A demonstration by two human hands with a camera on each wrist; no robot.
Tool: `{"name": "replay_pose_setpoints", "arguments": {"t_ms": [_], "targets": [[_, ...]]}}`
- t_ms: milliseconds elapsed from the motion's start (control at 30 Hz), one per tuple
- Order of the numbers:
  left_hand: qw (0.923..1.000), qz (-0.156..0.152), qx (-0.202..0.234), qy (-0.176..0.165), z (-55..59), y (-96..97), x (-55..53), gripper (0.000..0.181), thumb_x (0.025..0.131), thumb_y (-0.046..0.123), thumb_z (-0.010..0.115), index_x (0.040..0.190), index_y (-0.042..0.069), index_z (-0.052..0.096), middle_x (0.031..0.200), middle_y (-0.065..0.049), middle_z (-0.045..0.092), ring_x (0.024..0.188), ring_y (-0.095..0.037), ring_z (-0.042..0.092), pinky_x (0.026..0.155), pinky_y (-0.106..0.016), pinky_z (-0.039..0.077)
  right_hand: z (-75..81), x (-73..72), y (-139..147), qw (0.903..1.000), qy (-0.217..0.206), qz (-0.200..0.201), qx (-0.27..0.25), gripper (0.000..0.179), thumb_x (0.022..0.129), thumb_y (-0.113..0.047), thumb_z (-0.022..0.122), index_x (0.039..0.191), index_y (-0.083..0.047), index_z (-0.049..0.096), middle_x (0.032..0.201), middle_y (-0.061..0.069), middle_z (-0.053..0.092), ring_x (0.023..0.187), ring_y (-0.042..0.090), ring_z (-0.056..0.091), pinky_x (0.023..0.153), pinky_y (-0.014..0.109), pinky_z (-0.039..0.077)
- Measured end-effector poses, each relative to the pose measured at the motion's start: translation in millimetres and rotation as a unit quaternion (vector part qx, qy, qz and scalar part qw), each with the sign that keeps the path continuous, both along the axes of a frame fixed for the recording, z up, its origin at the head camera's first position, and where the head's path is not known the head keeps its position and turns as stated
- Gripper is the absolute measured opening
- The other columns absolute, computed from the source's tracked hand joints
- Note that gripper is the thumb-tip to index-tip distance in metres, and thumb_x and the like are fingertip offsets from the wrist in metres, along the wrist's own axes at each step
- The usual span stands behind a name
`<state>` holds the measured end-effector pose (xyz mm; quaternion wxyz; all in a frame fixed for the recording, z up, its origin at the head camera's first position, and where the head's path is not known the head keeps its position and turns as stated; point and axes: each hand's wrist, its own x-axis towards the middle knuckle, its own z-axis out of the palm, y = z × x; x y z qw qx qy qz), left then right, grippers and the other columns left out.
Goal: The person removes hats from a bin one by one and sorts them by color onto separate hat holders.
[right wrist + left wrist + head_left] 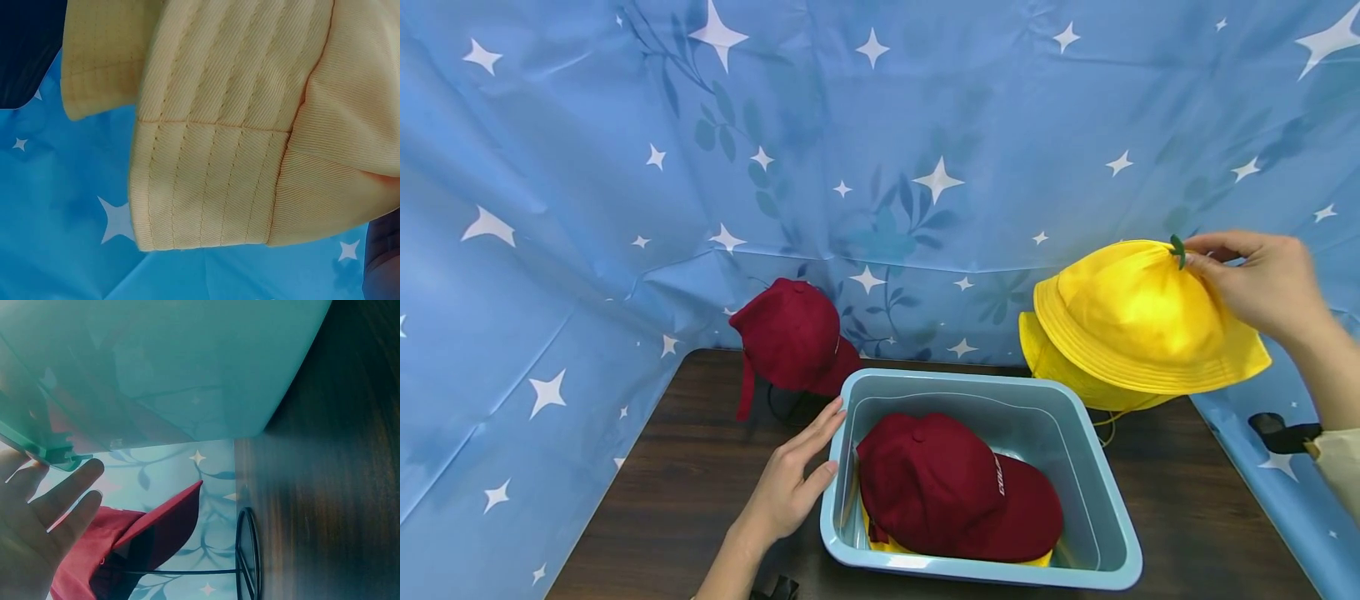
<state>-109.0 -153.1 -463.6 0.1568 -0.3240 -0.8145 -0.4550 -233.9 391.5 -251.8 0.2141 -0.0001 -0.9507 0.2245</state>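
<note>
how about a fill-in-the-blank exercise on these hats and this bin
The right grip pinches the upper yellow hat by its ____-coloured stem.
In the head view, the bin has the left grip at its ____ side.
There, the brim of the red cap inside the bin points toward the picture's ____ edge.
The stars on the backdrop are coloured ____.

Missing words: green; left; right; white

A blue curtain (842, 108) hangs before you, from your 10 o'clock round to 2, printed with white four-pointed stars (938, 180) and leafy sprigs. Your dark wood-grained table (655, 492) spreads toward 12; at its far side, near 11, you see a black wire stand (240, 571).
</note>
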Motion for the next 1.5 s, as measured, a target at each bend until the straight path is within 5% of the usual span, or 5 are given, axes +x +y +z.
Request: {"name": "replay_pose_setpoints", "arguments": {"t_ms": [300, 633, 900, 1133, 1500], "targets": [[1.0, 0.0, -0.001, -0.003, 0.3, -0.3, 0.3, 0.055, 0.1, 0.005, 0.055, 0.154, 0.0, 0.049, 0.164, -0.013, 0.042, 0.148, -0.026, 0.045, 0.118, -0.025, 0.033, -9.1, -1.4, -1, 1.0, 0.002, 0.009, 0.0, 0.034, 0.108, -0.017, 0.056, 0.126, 0.01, 0.067, 0.119, 0.036, 0.063, 0.087, 0.006, 0.043, 0.055, 0.007, 0.034], [1.0, 0.003, -0.002, -0.002, 0.9, 0.3, 1.0, 0.055, 0.1, 0.005, 0.055, 0.154, 0.001, 0.049, 0.164, -0.013, 0.042, 0.147, -0.027, 0.046, 0.118, -0.025, 0.033, -15.3, -3.8, -2, 0.9999, -0.006, 0.015, -0.004, 0.035, 0.108, -0.018, 0.058, 0.125, 0.01, 0.067, 0.119, 0.038, 0.064, 0.1, 0.041, 0.052, 0.056, 0.008, 0.034], [1.0, 0.007, -0.003, -0.002, -0.1, 0.4, 1.1, 0.056, 0.1, 0.005, 0.055, 0.155, 0.003, 0.049, 0.164, -0.012, 0.043, 0.146, -0.028, 0.047, 0.117, -0.028, 0.035, -21.8, -1.6, -2, 0.9994, -0.025, 0.02, -0.017, 0.037, 0.107, -0.023, 0.06, 0.127, 0.007, 0.069, 0.119, 0.034, 0.065, 0.09, 0.005, 0.044, 0.058, 0.011, 0.038], [1.0, 0.002, 0.001, 0.003, 1.0, -0.1, 1.0, 0.056, 0.1, 0.004, 0.055, 0.155, 0.001, 0.049, 0.164, -0.014, 0.042, 0.148, -0.026, 0.045, 0.118, -0.025, 0.033, -28.6, -0.2, -2, 0.9992, -0.03, 0.019, -0.017, 0.036, 0.107, -0.02, 0.059, 0.128, 0.008, 0.067, 0.118, 0.036, 0.064, 0.098, 0.033, 0.05, 0.056, 0.011, 0.037], [1.0, 0.001, -0.001, -0.002, 1.2, -0.8, 1.0, 0.055, 0.1, 0.004, 0.055, 0.154, 0.0, 0.049, 0.164, -0.013, 0.042, 0.148, -0.026, 0.045, 0.118, -0.026, 0.034, -41.3, 3.5, 12, 0.9992, -0.032, 0.003, -0.023, 0.032, 0.105, -0.018, 0.062, 0.123, 0.007, 0.07, 0.102, 0.023, 0.069, 0.096, 0.025, 0.051, 0.056, 0.011, 0.039]]}}
